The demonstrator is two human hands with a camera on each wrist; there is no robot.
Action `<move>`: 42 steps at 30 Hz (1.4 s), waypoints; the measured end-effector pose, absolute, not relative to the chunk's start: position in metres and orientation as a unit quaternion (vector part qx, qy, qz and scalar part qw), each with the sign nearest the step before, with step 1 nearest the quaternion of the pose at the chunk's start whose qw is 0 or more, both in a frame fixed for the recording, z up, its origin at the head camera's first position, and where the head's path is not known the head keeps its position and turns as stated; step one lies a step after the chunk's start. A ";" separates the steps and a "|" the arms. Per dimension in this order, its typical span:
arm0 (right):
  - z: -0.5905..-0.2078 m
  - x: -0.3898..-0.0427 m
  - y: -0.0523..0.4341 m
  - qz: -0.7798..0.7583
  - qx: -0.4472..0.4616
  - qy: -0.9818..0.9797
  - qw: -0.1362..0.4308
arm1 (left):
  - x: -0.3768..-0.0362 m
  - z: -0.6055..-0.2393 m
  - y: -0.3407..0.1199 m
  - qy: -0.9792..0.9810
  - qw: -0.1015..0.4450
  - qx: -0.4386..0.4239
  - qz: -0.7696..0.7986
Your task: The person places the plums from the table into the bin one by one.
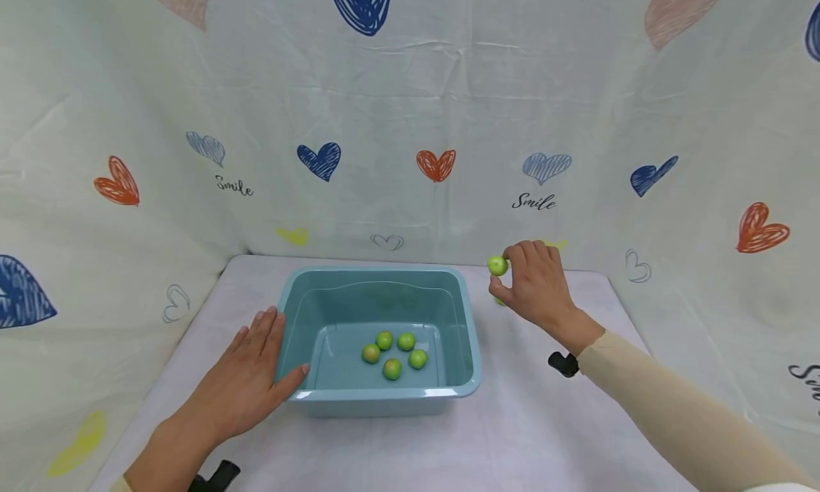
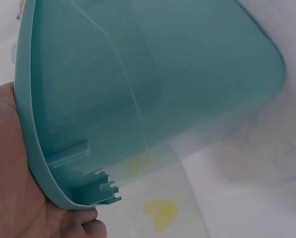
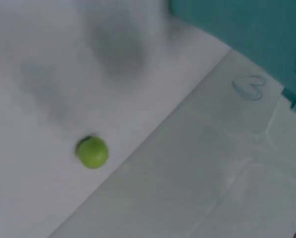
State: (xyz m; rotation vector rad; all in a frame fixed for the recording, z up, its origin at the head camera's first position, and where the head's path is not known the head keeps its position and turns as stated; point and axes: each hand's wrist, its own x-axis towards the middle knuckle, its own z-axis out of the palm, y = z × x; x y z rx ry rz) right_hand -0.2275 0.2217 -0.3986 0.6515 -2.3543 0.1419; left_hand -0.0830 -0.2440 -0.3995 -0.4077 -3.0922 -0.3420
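Note:
A light teal plastic basin (image 1: 384, 404) sits on the white-covered table. On its floor lie several small round green fruits (image 1: 392, 369), some with a brownish tinge. My left hand (image 1: 246, 378) rests along the left rim, fingers straight and the thumb at the front corner; the left wrist view has the palm against the rim (image 2: 23, 99). To the right of the basin, my right hand (image 1: 538, 285) pinches one green fruit (image 1: 497, 265) between thumb and fingers, raised above the table. Another green fruit (image 3: 93, 152) lies on the table, mostly hidden behind that hand in the head view.
A pale curtain (image 1: 474, 122) printed with hearts and the word "Smile" hangs behind the table and at both sides. The white table cover (image 1: 512, 421) extends in front of the basin and to its right.

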 end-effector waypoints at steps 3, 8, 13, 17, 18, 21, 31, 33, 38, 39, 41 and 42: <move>-0.389 -0.219 0.202 0.070 0.261 -0.906 0.327 | -0.083 -0.399 -0.244 -0.986 0.003 -0.131 -0.104; -0.379 -0.203 0.171 0.078 0.289 -0.907 0.297 | -0.083 -0.399 -0.244 -0.986 -0.001 -0.132 -0.104; -0.377 -0.191 0.146 0.092 0.328 -0.901 0.267 | -0.083 -0.399 -0.244 -0.986 -0.002 -0.130 -0.108; -0.381 -0.186 0.129 0.106 0.356 -0.893 0.254 | -0.083 -0.399 -0.244 -0.985 -0.002 -0.129 -0.114; -0.383 -0.185 0.126 0.107 0.362 -0.891 0.251 | -0.083 -0.399 -0.244 -0.985 -0.002 -0.129 -0.116; -0.388 -0.184 0.117 0.105 0.373 -0.890 0.242 | -0.084 -0.400 -0.245 -0.984 -0.003 -0.128 -0.121; -0.402 -0.186 0.099 0.101 0.398 -0.888 0.208 | -0.084 -0.401 -0.245 -0.984 -0.008 -0.123 -0.128; -0.404 -0.186 0.096 0.101 0.402 -0.887 0.201 | -0.084 -0.401 -0.245 -0.984 -0.009 -0.122 -0.131; -0.410 -0.186 0.093 0.087 0.404 -0.890 0.191 | -0.084 -0.402 -0.245 -0.983 -0.009 -0.122 -0.137; -0.410 -0.186 0.093 0.084 0.405 -0.890 0.192 | -0.084 -0.402 -0.245 -0.983 -0.009 -0.123 -0.137; -0.411 -0.186 0.092 0.077 0.407 -0.889 0.197 | -0.084 -0.402 -0.246 -0.983 -0.008 -0.122 -0.138; -0.411 -0.186 0.092 0.075 0.408 -0.888 0.198 | -0.084 -0.402 -0.246 -0.983 -0.008 -0.122 -0.138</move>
